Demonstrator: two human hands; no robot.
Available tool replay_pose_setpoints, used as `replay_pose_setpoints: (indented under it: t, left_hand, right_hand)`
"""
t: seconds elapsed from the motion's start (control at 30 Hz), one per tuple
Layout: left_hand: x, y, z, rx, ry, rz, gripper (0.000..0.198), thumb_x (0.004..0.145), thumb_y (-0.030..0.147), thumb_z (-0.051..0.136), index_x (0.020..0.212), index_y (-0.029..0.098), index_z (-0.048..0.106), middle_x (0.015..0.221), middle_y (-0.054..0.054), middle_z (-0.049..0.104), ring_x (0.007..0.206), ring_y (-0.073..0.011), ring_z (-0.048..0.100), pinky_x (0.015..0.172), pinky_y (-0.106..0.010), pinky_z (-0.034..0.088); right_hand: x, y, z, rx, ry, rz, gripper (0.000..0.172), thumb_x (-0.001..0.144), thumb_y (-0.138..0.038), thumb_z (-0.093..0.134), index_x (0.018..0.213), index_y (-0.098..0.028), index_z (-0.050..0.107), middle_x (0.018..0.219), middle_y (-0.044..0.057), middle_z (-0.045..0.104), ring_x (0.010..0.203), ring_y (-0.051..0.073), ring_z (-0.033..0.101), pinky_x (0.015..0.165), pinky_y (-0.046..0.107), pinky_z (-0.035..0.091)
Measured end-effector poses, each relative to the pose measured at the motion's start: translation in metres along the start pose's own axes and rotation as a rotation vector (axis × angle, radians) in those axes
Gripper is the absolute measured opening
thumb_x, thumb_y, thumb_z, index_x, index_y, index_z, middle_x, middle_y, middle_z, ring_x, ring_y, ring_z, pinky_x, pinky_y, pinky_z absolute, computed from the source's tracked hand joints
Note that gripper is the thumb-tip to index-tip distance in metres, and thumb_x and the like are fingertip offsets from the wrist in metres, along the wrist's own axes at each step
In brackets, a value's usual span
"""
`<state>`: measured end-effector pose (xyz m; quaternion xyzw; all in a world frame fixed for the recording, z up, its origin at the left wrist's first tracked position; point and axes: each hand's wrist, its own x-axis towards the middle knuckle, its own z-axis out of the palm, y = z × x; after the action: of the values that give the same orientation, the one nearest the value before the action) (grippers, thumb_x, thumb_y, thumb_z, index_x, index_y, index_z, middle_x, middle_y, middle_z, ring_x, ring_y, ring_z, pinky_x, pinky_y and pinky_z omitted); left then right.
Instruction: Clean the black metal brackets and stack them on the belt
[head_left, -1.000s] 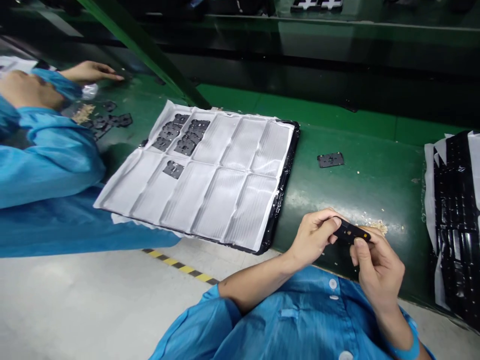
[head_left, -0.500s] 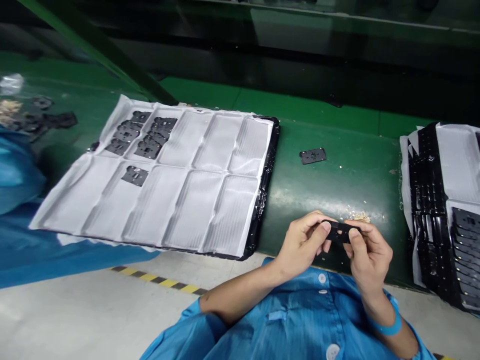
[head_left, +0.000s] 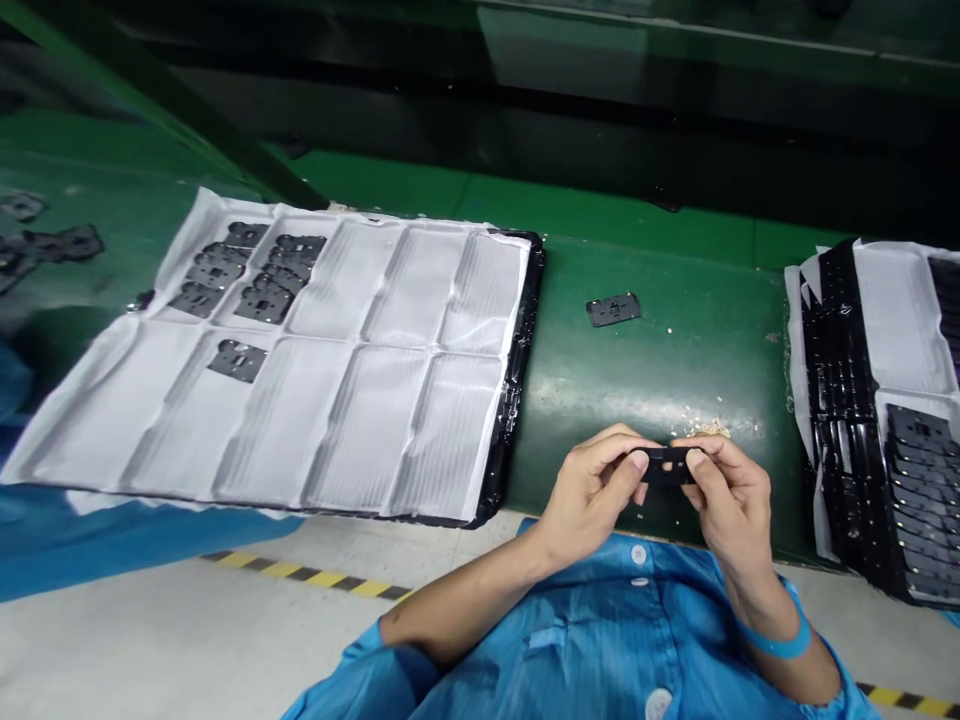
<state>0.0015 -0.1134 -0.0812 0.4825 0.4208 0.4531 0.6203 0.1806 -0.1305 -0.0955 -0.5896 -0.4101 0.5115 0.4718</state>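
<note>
Between my two hands is a small black plastic plate (head_left: 667, 466) with cut-out holes, held above the near edge of the green bench. My left hand (head_left: 600, 490) pinches its left end between thumb and fingers. At its right end, my right hand (head_left: 724, 495) grips it the same way, and a blue band circles that wrist. A similar black plate (head_left: 613, 309) lies flat on the bench beyond my hands. Just past my right fingers is a small heap of pale crumbs (head_left: 709, 428).
To the left, a black tray lined with white sheet (head_left: 390, 400) holds several black plates in its far-left compartments. A stack of trays (head_left: 844, 420) stands at the right, with rows of plates. A green post (head_left: 180, 110) slants behind. Loose black parts (head_left: 52, 248) lie far left.
The view has shifted slightly, so the left tray sits further left in the picture. Both hands keep hold of the plate in nearly the same pose.
</note>
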Motion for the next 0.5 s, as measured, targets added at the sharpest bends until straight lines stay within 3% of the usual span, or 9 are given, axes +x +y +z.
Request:
replay_pose_setpoints:
  t: [0.1, 0.23, 0.37, 0.5]
  left_hand:
    - [-0.001, 0.001, -0.003, -0.005, -0.001, -0.042, 0.039, 0.106, 0.048, 0.063, 0.102, 0.012, 0.078, 0.086, -0.003, 0.062, 0.057, -0.0069, 0.057, 0.055, -0.021, 0.046]
    - [0.001, 0.005, -0.007, -0.036, -0.036, -0.168, 0.046, 0.102, 0.055, 0.066, 0.104, 0.011, 0.077, 0.07, 0.001, 0.06, 0.053, -0.0071, 0.051, 0.052, -0.02, 0.042]
    - [0.002, 0.009, -0.009, -0.07, -0.067, -0.239, 0.05, 0.1, 0.059, 0.067, 0.107, 0.01, 0.077, 0.061, 0.002, 0.058, 0.051, -0.0077, 0.05, 0.051, -0.019, 0.04]
    - [0.002, 0.012, -0.008, -0.078, -0.076, -0.234, 0.046, 0.1, 0.056, 0.069, 0.102, 0.011, 0.077, 0.065, 0.002, 0.059, 0.051, -0.0067, 0.05, 0.05, -0.019, 0.039]
  right_hand:
    - [0.004, -0.002, -0.006, 0.056, -0.082, 0.032, 0.024, 0.1, -0.04, 0.073, 0.101, -0.018, 0.084, 0.067, -0.002, 0.062, 0.05, 0.008, 0.046, 0.047, 0.021, 0.04]
    - [0.005, -0.007, -0.012, 0.078, -0.175, 0.063, 0.025, 0.101, -0.039, 0.073, 0.11, -0.018, 0.084, 0.061, -0.003, 0.06, 0.05, 0.009, 0.05, 0.053, 0.024, 0.045]
    - [0.001, -0.007, -0.01, 0.066, -0.145, 0.05, 0.025, 0.102, -0.037, 0.071, 0.111, -0.018, 0.084, 0.061, -0.002, 0.061, 0.049, 0.01, 0.051, 0.052, 0.024, 0.046]
    - [-0.002, -0.005, -0.007, 0.032, -0.091, 0.03, 0.025, 0.102, -0.037, 0.07, 0.107, -0.017, 0.084, 0.058, -0.004, 0.059, 0.044, 0.009, 0.048, 0.047, 0.023, 0.041]
